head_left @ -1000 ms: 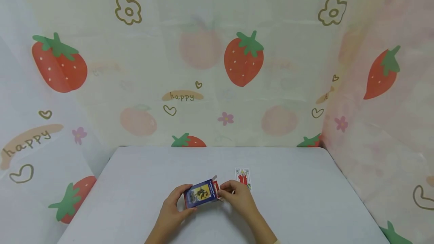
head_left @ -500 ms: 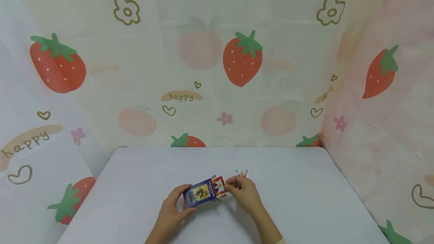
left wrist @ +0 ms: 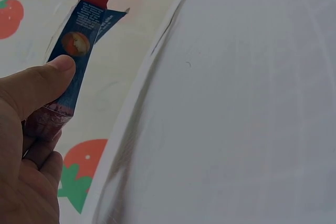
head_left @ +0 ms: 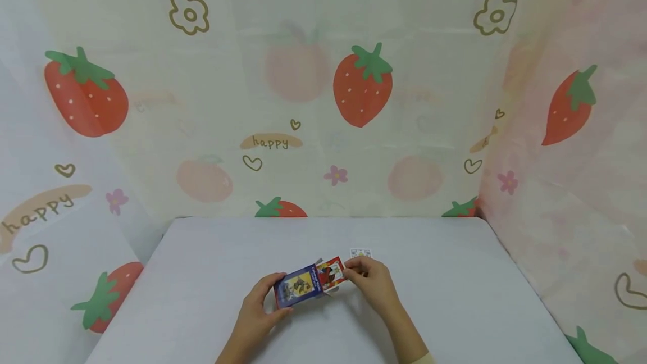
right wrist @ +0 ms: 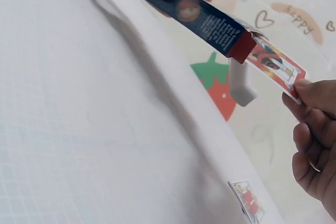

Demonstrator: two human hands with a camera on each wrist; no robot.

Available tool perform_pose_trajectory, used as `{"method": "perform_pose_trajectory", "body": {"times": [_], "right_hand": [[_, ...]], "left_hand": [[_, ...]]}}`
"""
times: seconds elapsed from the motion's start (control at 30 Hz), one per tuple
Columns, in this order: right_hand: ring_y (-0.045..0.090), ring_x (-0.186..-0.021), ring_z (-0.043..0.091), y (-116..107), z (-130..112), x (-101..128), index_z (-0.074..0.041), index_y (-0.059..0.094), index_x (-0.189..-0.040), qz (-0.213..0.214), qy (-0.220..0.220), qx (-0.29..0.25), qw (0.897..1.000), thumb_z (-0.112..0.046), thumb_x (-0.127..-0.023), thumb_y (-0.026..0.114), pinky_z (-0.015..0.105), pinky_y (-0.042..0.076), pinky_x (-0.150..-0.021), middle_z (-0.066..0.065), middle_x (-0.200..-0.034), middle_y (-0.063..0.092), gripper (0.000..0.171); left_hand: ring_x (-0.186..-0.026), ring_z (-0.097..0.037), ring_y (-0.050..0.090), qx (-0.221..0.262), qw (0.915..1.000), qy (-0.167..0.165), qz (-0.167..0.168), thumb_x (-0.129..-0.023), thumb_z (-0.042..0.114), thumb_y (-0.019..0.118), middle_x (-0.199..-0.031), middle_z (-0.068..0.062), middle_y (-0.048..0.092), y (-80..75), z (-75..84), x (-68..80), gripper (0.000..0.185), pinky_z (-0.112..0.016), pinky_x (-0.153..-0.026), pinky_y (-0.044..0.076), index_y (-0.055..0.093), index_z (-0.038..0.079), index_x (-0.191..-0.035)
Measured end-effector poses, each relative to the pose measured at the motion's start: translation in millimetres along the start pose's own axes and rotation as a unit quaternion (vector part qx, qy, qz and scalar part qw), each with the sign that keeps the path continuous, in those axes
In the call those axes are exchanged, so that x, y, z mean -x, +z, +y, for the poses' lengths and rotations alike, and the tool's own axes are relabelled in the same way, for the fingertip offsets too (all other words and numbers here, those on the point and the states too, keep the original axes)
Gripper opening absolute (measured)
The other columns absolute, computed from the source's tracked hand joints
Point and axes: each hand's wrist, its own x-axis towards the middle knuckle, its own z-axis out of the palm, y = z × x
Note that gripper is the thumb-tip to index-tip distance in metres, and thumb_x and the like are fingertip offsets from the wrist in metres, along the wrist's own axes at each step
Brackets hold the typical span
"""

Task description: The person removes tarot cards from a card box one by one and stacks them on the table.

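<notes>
My left hand (head_left: 258, 308) grips a blue card box (head_left: 298, 287) by its left end, thumb along the near narrow side and fingers on the far side. The box is tilted above the table, its flaps standing out at the right end. A red-bordered card (head_left: 331, 274) sticks partway out of that end; how many cards lie behind it I cannot tell. My right hand (head_left: 371, 285) pinches the card's outer edge between thumb and index finger, its other fingers curled, as the right wrist view shows. In the left wrist view the box's narrow side (left wrist: 79, 40) faces the camera.
Behind the right hand, another card (head_left: 361, 253) lies face up on the white table (head_left: 227, 251), partly hidden. Cloth with printed strawberries (head_left: 362, 86) hangs at the back and both sides of the table.
My right hand has moved right and slightly away, drawing the red-bordered card further out of the box. The left hand keeps its grip, nearly still. More of the table card is now covered.
</notes>
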Motion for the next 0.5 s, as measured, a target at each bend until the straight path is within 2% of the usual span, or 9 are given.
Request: {"method": "perform_pose_trajectory", "body": {"times": [0.3, 0.5], "right_hand": [[0.056, -0.069, 0.012, -15, -6, -5, -0.015, 0.076, -0.098, 0.013, -0.012, 0.011, 1.000, -0.017, -0.089, 0.080, 0.020, 0.047, -0.053, -0.006, -0.080, 0.071, 0.009], [0.055, -0.070, 0.013, -25, -10, -8, -0.017, 0.077, -0.098, 0.012, -0.012, 0.022, 1.000, -0.018, -0.090, 0.079, 0.021, 0.046, -0.054, -0.007, -0.080, 0.070, 0.009]], "left_hand": [[-0.136, -0.025, 0.054, 0.011, 0.9999, 0.007, 0.003, -0.069, 0.010, 0.094, -0.141, 0.004, 0.061, -1.5, -1.3, -0.6, 0.079, -0.043, -0.120, 0.042, 0.059, 0.026, -0.138], [-0.136, -0.023, 0.055, 0.005, 1.0000, 0.002, 0.004, -0.067, 0.008, 0.095, -0.140, 0.005, 0.062, -3.7, 0.0, -0.2, 0.080, -0.044, -0.119, 0.043, 0.060, 0.024, -0.138]]}}
